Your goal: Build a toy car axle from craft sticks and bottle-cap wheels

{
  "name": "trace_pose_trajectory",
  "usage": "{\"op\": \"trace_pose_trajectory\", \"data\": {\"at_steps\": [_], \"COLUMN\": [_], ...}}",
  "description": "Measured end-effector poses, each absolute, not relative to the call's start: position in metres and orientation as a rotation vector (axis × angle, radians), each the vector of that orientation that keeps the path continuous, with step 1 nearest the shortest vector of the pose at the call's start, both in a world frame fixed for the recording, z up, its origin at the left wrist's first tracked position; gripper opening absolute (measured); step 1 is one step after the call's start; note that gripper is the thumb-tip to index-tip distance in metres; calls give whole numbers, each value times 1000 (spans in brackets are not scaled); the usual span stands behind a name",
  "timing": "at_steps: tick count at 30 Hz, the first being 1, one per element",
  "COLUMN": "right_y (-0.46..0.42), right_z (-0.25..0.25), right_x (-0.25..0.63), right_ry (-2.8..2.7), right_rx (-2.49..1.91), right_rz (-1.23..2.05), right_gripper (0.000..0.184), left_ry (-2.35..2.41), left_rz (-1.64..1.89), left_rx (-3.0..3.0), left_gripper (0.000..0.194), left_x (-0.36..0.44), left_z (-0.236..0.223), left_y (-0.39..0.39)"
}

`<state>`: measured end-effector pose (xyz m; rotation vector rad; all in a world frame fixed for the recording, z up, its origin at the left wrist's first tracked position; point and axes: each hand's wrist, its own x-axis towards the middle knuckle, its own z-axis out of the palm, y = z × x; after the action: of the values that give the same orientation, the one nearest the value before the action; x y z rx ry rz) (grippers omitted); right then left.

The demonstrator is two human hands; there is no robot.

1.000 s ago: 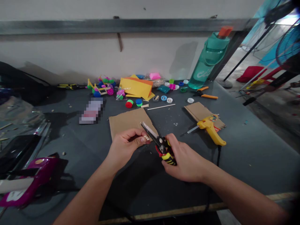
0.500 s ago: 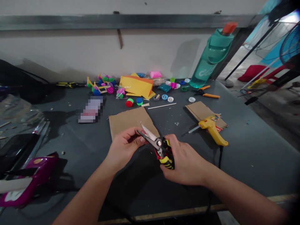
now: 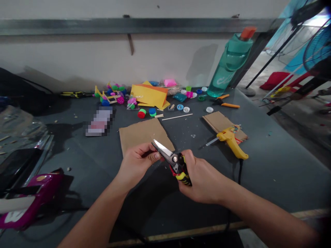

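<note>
My right hand (image 3: 200, 175) is wrapped round the black and yellow handles of a pair of scissors (image 3: 168, 153), whose blades point up and left and are nearly closed. Close to the blade tips, my left hand (image 3: 138, 163) is closed in a pinch. What lies between its thumb and fingers is too small and too hidden to make out. Behind and below both hands, a square of brown cardboard (image 3: 141, 132) lies flat on the dark table. A thin white stick (image 3: 177, 116) lies beyond it, near a red cap (image 3: 141, 113) and a blue cap (image 3: 152, 112).
A yellow glue gun (image 3: 232, 143) rests on folded cardboard (image 3: 217, 120) at right, its cord running toward me. Behind stand a tilted-looking green bottle (image 3: 222, 74) and orange-handled pliers (image 3: 230, 105). Yellow paper (image 3: 150, 94) and colourful toys (image 3: 113, 94) line the wall. A purple tool (image 3: 42, 193) lies left.
The scissor blades have closed together near my left fingertips, and my right hand has squeezed the handles. My left hand stays almost in place. The whole view has shifted slightly.
</note>
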<state>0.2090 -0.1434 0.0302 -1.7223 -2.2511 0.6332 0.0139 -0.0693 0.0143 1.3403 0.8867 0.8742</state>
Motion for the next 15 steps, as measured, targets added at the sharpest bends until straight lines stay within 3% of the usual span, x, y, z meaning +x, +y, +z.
{"op": "trace_pose_trajectory", "data": {"at_steps": [9,15], "right_y": [-135,-135], "right_z": [37,36], "right_x": [214,212], "right_ry": [-2043,-2086], "right_rx": [-1719,-1742], "right_rz": [904,826], "right_gripper": [40,44], "left_ry": [821,785], "left_rz": [920,925], "left_rx": [1128,1084], "left_gripper": [9,10], "left_x": [16,14], "left_z": [17,19], "left_y": [-68,-67]}}
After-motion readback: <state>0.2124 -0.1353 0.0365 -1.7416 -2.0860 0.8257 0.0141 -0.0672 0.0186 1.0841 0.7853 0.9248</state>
